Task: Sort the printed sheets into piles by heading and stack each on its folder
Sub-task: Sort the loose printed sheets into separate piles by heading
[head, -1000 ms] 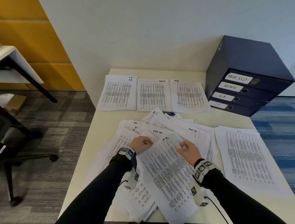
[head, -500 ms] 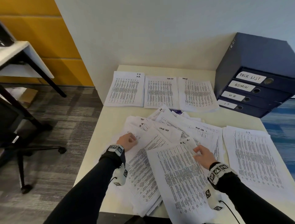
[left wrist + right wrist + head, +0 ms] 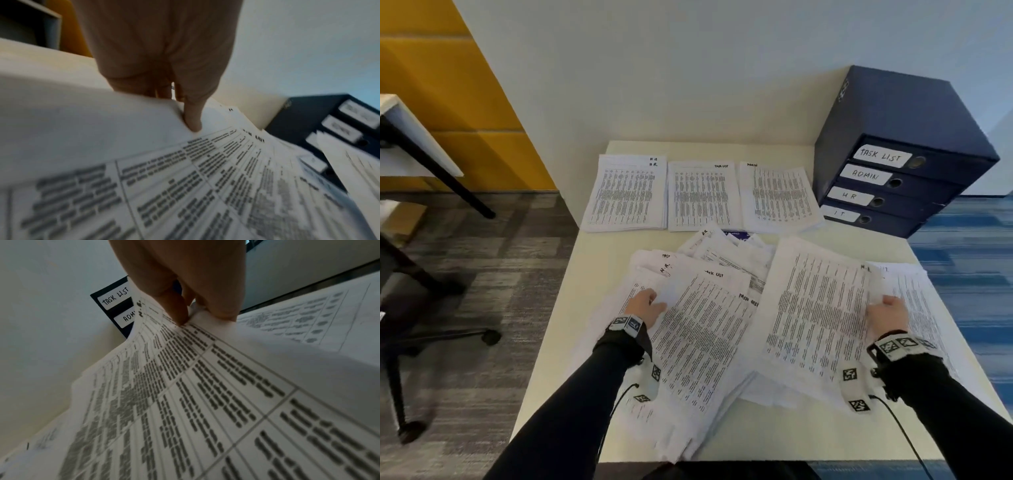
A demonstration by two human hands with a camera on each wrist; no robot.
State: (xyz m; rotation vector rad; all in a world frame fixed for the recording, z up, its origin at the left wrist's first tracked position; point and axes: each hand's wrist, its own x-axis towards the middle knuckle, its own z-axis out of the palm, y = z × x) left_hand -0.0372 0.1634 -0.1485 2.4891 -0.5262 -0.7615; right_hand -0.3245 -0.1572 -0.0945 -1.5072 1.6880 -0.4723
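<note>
Office chair (image 3: 400, 329), black, wheeled base: at 9 o'clock on the grey carpet, off the bench (image 3: 558, 349). HR pile (image 3: 626, 193), squared, heading at top right corner: bench, 11 o'clock, leftmost of three piles along the far edge. Left hand (image 3: 643, 308): at 8 o'clock on the loose heap (image 3: 688, 342), fingers pressed on a raised paper edge; the left wrist view shows one fingertip (image 3: 193, 123) against that edge, other fingers tucked behind it, grip uncertain. Loose heap: unsorted printed sheets fanned across the bench centre, top sheet headed TASK LIST, an H.R. heading showing beneath it. Task list pile (image 3: 702, 197): 12 o'clock, just beside the HR pile. Admin pile (image 3: 779, 197): 1 o'clock, edges slightly fanned, just beside the folder stack (image 3: 900, 154). HR sheet (image 3: 822, 308): lifted and tilted at 4 o'clock, its left edge over the heap, its right edge over the near-right pile (image 3: 914, 291). Right hand (image 3: 888, 315): pinching the HR sheet's right edge, thumb on top, fingers (image 3: 176, 308) curled beneath. Near-right pile: 3 to 4 o'clock, heading too small to read. Folder stack: four dark blue binders lying flat at 2 o'clock, spine labels TASK LIST, ADMIN, HR, IT from top down.
</note>
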